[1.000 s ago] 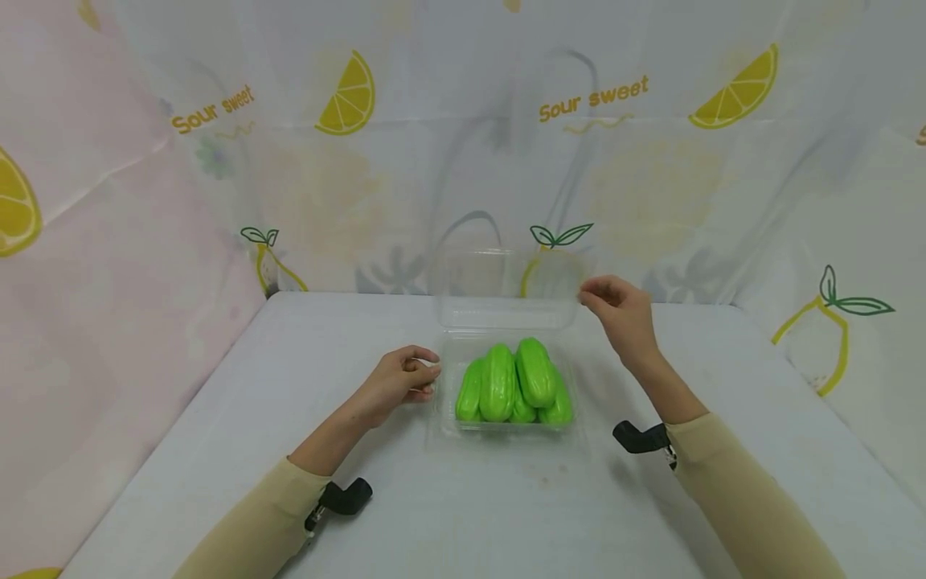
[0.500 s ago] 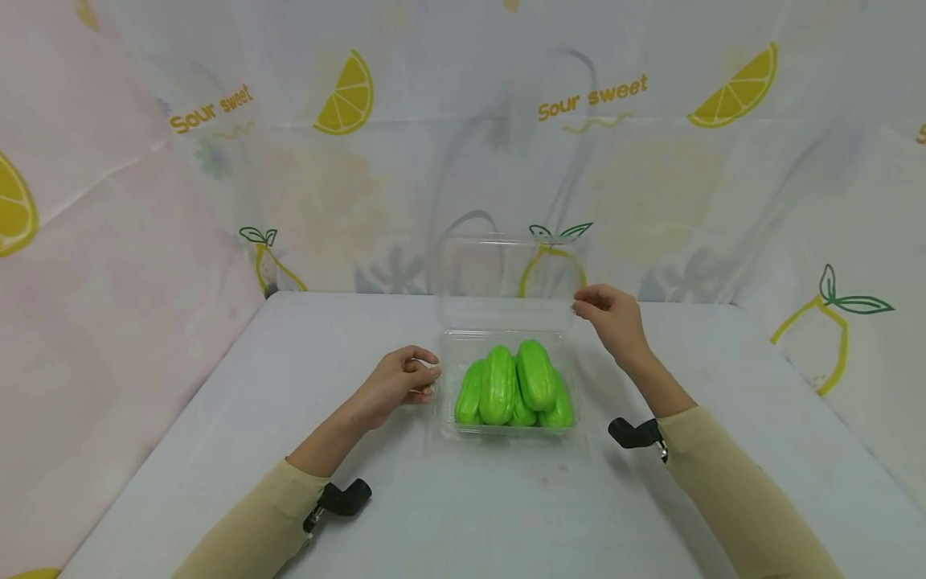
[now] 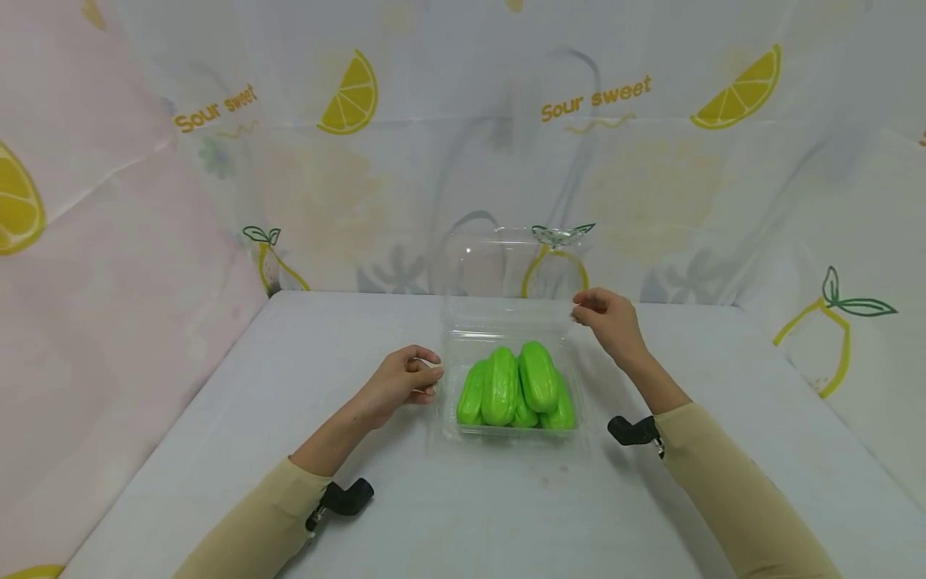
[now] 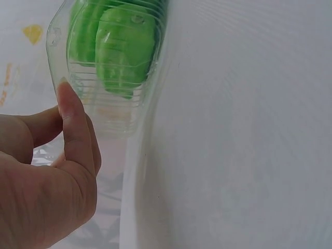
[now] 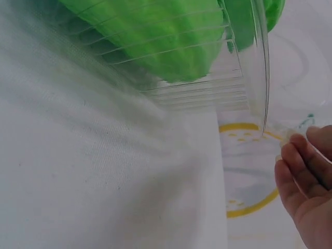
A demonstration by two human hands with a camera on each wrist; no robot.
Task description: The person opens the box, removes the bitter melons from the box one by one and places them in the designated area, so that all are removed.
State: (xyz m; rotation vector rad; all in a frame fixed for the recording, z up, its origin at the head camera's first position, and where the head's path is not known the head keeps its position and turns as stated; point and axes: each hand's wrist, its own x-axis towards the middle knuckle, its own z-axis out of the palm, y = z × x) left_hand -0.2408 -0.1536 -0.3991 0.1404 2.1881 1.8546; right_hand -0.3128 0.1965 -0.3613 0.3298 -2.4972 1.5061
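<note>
A clear plastic clamshell box (image 3: 506,432) sits on the table with several bright green, oblong, gourd-like pieces (image 3: 499,388) piled in its base. Its transparent lid (image 3: 481,277) stands raised at the far side. My left hand (image 3: 394,382) pinches the base's left rim between thumb and index finger; in the left wrist view, the index fingertip lies right on that rim (image 4: 55,67). At the lid's right edge, my right hand (image 3: 611,322) pinches with thumb and fingertips. The right wrist view shows these fingers (image 5: 301,166) bunched together near the clear plastic edge.
A white cloth covers the table (image 3: 463,515). Behind it hangs a pale curtain (image 3: 463,145) printed with lemons and lettering, and a pinkish sheet (image 3: 108,322) closes off the left side. Black wrist mounts (image 3: 347,497) stick out below both sleeves.
The lid has swung a little more upright, its top edge now higher in the head view. My right hand has shifted slightly left and down. The left hand stays in place.
</note>
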